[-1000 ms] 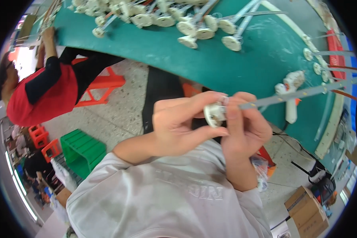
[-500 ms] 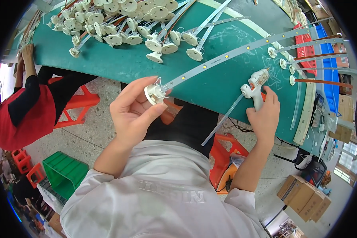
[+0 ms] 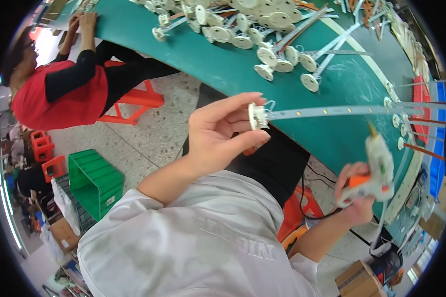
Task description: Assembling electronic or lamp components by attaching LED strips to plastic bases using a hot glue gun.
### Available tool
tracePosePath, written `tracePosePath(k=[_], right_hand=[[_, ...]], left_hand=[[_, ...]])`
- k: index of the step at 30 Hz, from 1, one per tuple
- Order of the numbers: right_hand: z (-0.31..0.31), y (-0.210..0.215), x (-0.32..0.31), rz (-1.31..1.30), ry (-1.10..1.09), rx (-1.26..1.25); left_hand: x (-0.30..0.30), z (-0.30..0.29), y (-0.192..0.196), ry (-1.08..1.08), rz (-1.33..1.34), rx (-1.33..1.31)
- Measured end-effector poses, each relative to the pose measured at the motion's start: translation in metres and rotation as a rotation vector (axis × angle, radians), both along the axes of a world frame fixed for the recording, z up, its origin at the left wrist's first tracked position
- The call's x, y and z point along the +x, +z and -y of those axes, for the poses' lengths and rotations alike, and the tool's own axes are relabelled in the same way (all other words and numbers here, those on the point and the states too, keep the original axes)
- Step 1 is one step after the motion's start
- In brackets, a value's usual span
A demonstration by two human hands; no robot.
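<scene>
Pinching white disc (image 3: pixel 256 116) with light strip (image 3: pixel 327 112) in grip of left hand (image 3: pixel 215 129), at near edge of worktop (image 3: pixel 218 72). Clutching glue gun (image 3: pixel 380 161) in curled grip of right hand (image 3: pixel 359 210), farther right along worktop edge.

Left hand (image 3: pixel 215 123): I see a firm pinch, thumb below, fingers curled above, at the near edge of the green table (image 3: pixel 223 69).
Left forearm (image 3: pixel 168 180): bare, slanting up toward the table.
Right hand (image 3: pixel 360 210): wrapped in a full grip, slightly blurred, beside the table's near edge.
Right forearm (image 3: pixel 319 237): bare, angled toward that edge.
</scene>
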State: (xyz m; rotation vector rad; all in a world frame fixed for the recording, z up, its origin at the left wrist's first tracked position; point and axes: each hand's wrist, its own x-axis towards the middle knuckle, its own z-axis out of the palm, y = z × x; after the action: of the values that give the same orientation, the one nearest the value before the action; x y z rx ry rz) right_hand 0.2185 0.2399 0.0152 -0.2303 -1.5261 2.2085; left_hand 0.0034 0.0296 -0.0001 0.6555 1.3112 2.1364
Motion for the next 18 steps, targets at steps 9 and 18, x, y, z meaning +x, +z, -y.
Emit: tracePosePath(k=[9, 18], right_hand=[[0.104, 0.012, -0.029, 0.363, -0.222, 0.275], [0.107, 0.016, -0.043, 0.288, -0.205, 0.408]], left_hand=[[-0.003, 0.008, 0.014, 0.005, -0.317, -0.032], [-0.011, 0.022, 0.005, 0.058, -0.683, -0.101]])
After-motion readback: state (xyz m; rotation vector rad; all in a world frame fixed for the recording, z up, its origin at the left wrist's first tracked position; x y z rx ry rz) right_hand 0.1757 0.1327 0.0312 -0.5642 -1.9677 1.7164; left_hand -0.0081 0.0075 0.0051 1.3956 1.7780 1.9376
